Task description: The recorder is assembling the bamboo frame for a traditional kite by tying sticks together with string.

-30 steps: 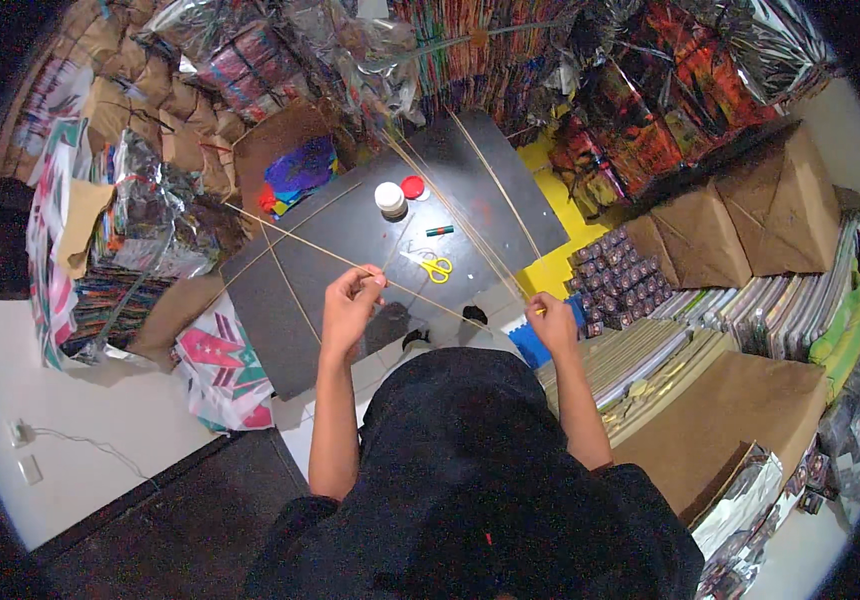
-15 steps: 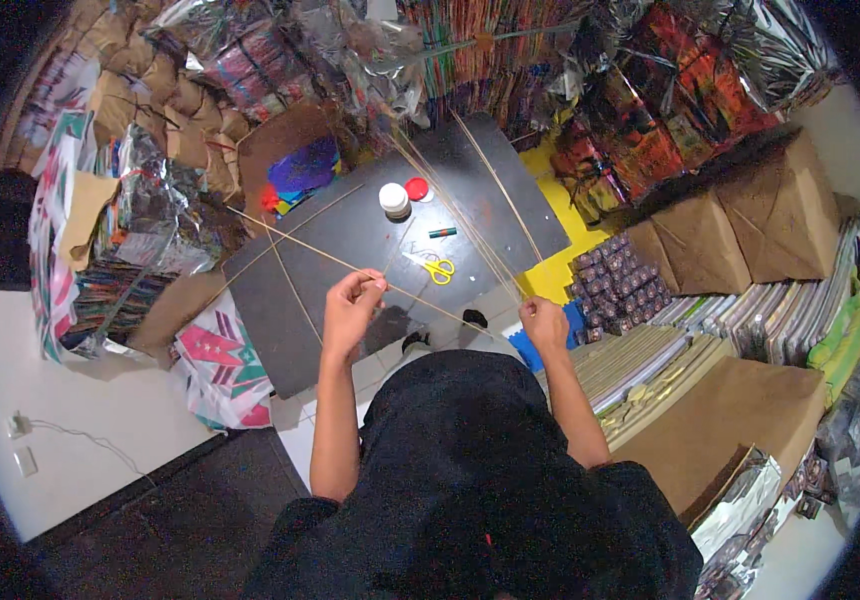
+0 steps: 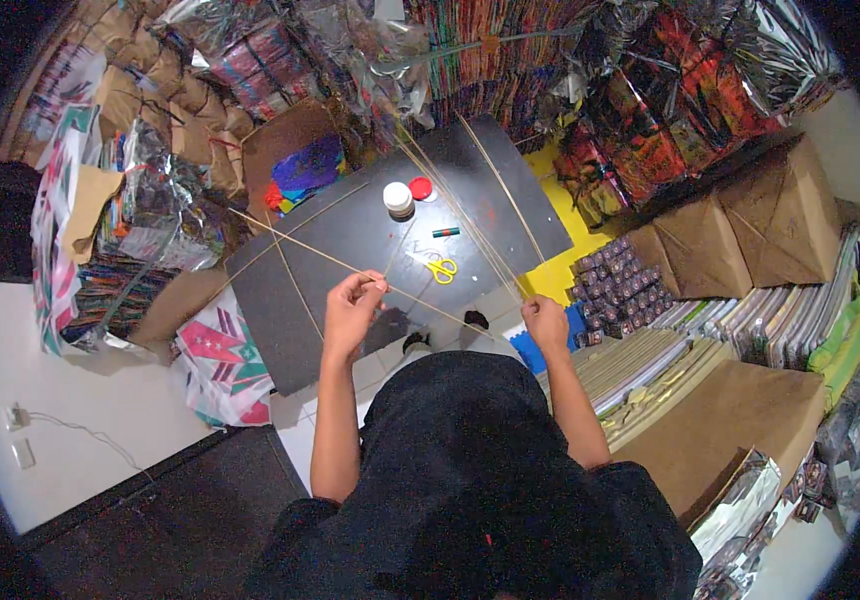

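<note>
My left hand pinches a thin bamboo stick that runs up and left across the dark board. My right hand grips the near ends of a few long thin sticks that reach up and away over the board. More loose sticks lie crossed on the board. Yellow-handled scissors lie between my hands, a little further out. A white glue jar, its red lid and a small green marker sit beyond them.
Stacks of brown paper kites and flat paper bundles fill the right side. Shiny foil and patterned paper packs crowd the left and back. A cardboard box with coloured sheets stands behind the board. White floor with a cable lies at left.
My right hand has shifted slightly left and nearer with its sticks. My left hand stays at the board with its stick.
</note>
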{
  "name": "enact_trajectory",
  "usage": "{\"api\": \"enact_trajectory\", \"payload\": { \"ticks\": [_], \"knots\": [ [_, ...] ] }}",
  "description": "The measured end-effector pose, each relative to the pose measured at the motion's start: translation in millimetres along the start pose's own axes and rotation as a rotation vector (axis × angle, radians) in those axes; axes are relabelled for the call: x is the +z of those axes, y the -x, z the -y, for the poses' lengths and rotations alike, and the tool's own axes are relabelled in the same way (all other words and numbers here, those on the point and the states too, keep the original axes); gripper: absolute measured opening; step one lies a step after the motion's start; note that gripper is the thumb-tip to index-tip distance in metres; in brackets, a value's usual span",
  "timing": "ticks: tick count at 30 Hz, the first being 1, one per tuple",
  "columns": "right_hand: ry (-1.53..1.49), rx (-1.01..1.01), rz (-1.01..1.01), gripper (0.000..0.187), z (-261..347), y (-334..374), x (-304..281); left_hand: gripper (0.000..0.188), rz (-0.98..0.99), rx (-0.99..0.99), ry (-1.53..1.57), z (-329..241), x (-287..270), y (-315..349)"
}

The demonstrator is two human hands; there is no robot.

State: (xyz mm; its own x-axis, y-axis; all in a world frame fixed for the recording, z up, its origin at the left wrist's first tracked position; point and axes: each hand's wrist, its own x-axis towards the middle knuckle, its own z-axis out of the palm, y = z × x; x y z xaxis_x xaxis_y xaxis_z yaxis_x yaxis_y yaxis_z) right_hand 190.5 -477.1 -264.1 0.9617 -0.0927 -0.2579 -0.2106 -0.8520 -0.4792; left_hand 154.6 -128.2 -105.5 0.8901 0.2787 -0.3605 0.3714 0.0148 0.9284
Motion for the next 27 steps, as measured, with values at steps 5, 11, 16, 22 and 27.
{"api": "enact_trajectory", "payload": {
  "ticks": [5,11,16,22,27],
  "knots": [
    [-0.036,-0.039,0.024,0.029,-6.5,-0.3,0.8,0.015,0.005,0.011,0.017,1.2,0.4,0.9],
    [-0.057,-0.034,0.028,0.026,-9.6,-0.5,5.2,0.014,0.001,0.006,0.017,1.1,0.8,1.3],
    [-0.156,-0.037,0.001,0.024,-4.7,1.3,-0.9,0.015,0.009,0.008,0.015,-2.7,0.5,2.3],
    [-0.267,0.015,-0.025,0.025,6.1,4.2,-17.0,0.016,0.003,0.0,0.014,0.5,-0.3,0.7],
    [-0.44,-0.029,-0.138,0.016,-1.3,1.1,-19.9,0.015,0.012,-0.003,0.024,-0.5,1.4,-0.6]
  ]
}}
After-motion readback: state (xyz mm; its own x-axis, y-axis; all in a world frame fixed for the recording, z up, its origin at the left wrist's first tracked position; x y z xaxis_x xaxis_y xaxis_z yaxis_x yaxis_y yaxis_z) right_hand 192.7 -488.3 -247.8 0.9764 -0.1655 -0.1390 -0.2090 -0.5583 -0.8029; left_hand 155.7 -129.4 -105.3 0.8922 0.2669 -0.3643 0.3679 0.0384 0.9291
